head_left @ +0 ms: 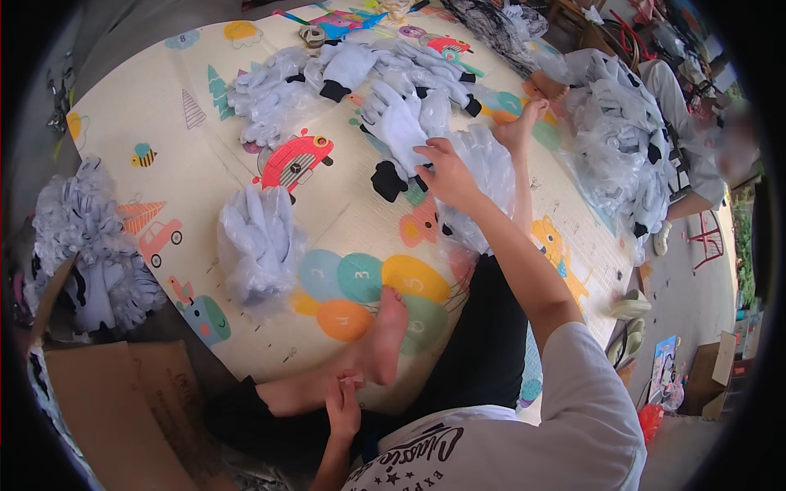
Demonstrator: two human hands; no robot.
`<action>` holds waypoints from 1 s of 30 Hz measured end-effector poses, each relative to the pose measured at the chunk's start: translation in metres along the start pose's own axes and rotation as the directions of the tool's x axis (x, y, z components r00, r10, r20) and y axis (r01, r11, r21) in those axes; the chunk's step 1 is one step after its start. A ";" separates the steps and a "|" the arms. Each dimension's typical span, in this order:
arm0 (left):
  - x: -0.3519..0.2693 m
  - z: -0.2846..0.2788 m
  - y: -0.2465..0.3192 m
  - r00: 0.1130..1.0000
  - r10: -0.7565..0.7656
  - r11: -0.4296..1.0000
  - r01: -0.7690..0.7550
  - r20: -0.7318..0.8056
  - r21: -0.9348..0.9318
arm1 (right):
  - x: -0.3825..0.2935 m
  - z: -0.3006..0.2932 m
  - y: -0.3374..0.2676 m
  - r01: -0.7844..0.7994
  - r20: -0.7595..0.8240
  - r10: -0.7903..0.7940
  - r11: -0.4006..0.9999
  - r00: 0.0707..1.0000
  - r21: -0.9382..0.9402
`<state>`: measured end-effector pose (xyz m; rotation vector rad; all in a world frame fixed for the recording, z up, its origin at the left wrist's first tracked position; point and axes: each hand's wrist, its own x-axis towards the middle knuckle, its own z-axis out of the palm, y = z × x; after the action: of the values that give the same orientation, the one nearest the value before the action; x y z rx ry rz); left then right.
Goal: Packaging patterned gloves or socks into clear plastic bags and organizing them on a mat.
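Observation:
My right hand reaches forward, its spread fingertips touching the edge of a white knit glove with a black cuff; whether it grips the glove is unclear. Under that wrist lies a clear plastic bag of white gloves. Low in the view, beside my bare ankle, my left hand has its fingers drawn together around a small pale piece of something. More white gloves with black cuffs lie in a heap at the far side. A bagged bundle of gloves rests on the printed play mat, left of the numbered balloons.
A tall heap of gloves stands at the left, behind an open cardboard box. Another person sits at the right beside a big pile of bagged gloves. Green clogs lie off the mat's right edge.

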<state>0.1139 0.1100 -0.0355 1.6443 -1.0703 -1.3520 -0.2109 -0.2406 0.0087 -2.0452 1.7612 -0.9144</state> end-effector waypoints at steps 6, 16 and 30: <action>-0.002 -0.002 0.004 1.000 0.007 1.000 -0.007 -0.018 0.010 | 0.043 0.091 0.024 -0.439 -0.037 0.460 0.816 0.887 -0.376; 0.009 -0.004 0.030 0.991 0.043 0.995 -0.031 0.123 -0.096 | 0.024 0.001 -0.038 -0.280 -0.006 0.313 0.859 0.950 0.428; 0.071 0.059 0.051 0.894 -0.429 0.617 0.397 0.133 -0.679 | -0.264 -0.009 -0.080 -0.771 0.728 0.424 -0.099 0.539 0.629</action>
<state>0.0550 0.0232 -0.0253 1.3425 -0.0588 -1.7256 -0.1674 0.0310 -0.0088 -0.3234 1.1325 -0.8606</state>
